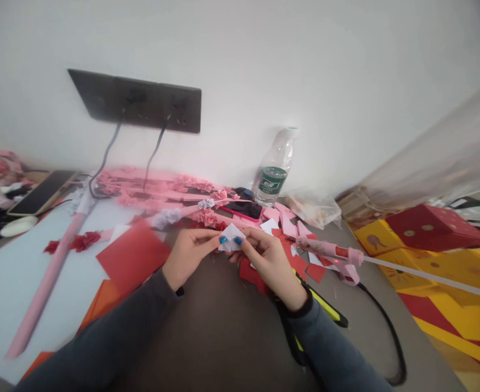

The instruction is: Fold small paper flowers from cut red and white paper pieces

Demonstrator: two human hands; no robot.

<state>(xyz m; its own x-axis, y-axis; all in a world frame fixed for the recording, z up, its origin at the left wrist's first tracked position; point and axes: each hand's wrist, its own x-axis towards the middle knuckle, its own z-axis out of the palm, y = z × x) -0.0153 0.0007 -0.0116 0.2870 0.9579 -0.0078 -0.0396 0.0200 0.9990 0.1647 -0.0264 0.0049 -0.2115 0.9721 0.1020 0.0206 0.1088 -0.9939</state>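
Observation:
A small piece of folded white paper (232,233) is held up between both hands over the grey table. My left hand (193,251) pinches its left side, thumb on the near face. On its right side, my right hand (266,255) grips it the same way, with the thumb close to the left one. The fingers behind the paper are mostly hidden. Red paper sheets (133,256) lie to the left of my left hand. Beneath my right wrist is a yellow and black tool (325,306), partly covered by the sleeve, so its kind is unclear.
A pink glue gun (330,251) with a long glue stick and black cord lies at right. Pink paper flowers (207,218), a phone (244,209) and a water bottle (275,171) sit along the wall. Yellow and red boxes (436,245) stand beyond the right edge.

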